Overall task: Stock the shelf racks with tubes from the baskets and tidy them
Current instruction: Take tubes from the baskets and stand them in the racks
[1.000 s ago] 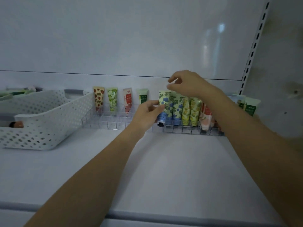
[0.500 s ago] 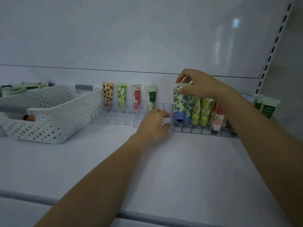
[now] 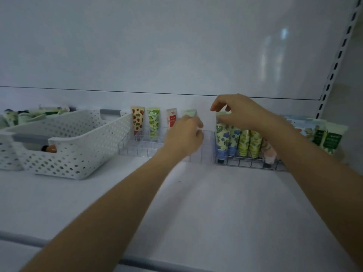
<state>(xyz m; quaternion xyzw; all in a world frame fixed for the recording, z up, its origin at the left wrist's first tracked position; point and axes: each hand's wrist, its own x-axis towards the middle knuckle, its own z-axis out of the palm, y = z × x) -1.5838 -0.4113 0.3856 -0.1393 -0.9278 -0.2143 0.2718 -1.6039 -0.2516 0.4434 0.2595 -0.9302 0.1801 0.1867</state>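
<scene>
One blue-flowered tube (image 3: 223,138) stands upright at the wire rack's (image 3: 245,164) left end, its top pinched from directly above by the right hand (image 3: 242,114). The left hand (image 3: 184,137), blurred, lies just to the tube's left; whether it holds anything cannot be told.

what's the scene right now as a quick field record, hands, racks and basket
right hand: pinches the top of the blue-flower tube, leftmost in the wire rack
left hand: blurred, at the pale green tube in the clear rack; grip unclear
clear rack: four tubes upright along the back row
white basket: left of the clear rack
</scene>
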